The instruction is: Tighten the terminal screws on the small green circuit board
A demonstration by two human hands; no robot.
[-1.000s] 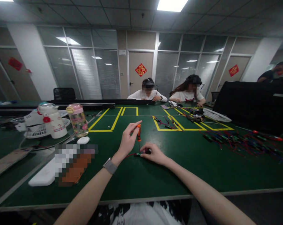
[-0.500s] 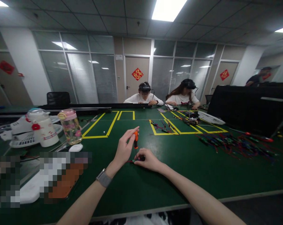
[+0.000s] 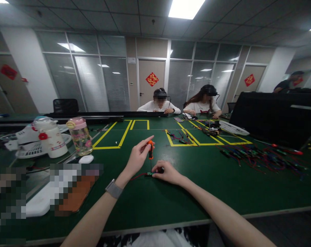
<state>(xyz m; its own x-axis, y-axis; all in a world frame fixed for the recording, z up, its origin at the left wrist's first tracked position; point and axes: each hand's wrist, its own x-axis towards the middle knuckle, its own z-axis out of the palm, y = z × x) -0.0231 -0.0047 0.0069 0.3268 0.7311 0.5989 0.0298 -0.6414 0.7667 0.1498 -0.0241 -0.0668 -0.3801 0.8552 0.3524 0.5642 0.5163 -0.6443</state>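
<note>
My left hand [image 3: 138,155] is closed around the handle of an orange and black screwdriver [image 3: 150,151], which stands nearly upright with its thin shaft pointing down. Below it, a small green circuit board [image 3: 149,174] lies on the green table [image 3: 196,199], a red wire running out to its left. The screwdriver's tip meets the board or hovers just over it; I cannot tell which. Pinched at its right end, the board is held by my right hand [image 3: 168,172], whose fingers also curl around a dark part that I cannot make out.
Wired boards [image 3: 263,157] lie heaped at the right, with several more [image 3: 181,137] inside yellow tape outlines. Bottles [image 3: 54,139] and a white basket [image 3: 29,152] stand at the left near a blurred orange object [image 3: 78,195]. Two people [image 3: 159,103] sit across the table.
My right hand has shifted slightly to the right, and more of the board and its red wire shows. The screwdriver stays upright in my left hand. The whole view has moved a little.
</note>
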